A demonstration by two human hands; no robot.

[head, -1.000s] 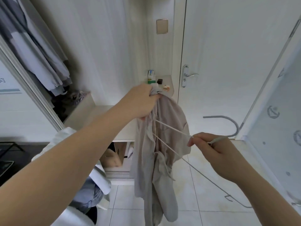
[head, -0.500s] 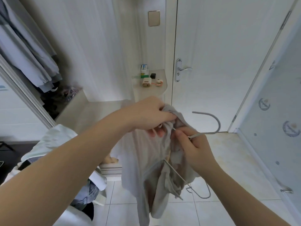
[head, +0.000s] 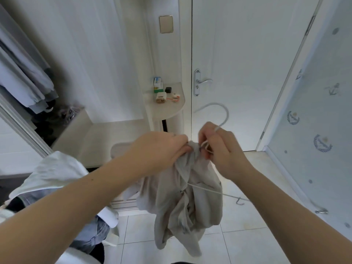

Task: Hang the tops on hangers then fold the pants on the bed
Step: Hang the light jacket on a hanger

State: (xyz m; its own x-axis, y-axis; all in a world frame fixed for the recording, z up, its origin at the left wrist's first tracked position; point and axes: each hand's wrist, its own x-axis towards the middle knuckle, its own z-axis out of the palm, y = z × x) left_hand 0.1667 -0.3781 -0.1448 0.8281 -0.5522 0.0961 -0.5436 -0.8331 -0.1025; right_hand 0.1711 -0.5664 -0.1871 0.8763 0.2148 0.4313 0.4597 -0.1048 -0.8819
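My left hand [head: 161, 149] pinches the beige top [head: 190, 202] bunched at its neck, held mid-air over the floor w/ the rest drooping, prob. so my right hand [head: 222, 152], curled round the hanger [head: 227, 114] neck, can thread it in.

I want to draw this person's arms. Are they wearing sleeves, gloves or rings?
No. The left arm and right arm are bare, no sleeves in view. The left hand and right hand wear no visible gloves, rings, watch or bracelet.
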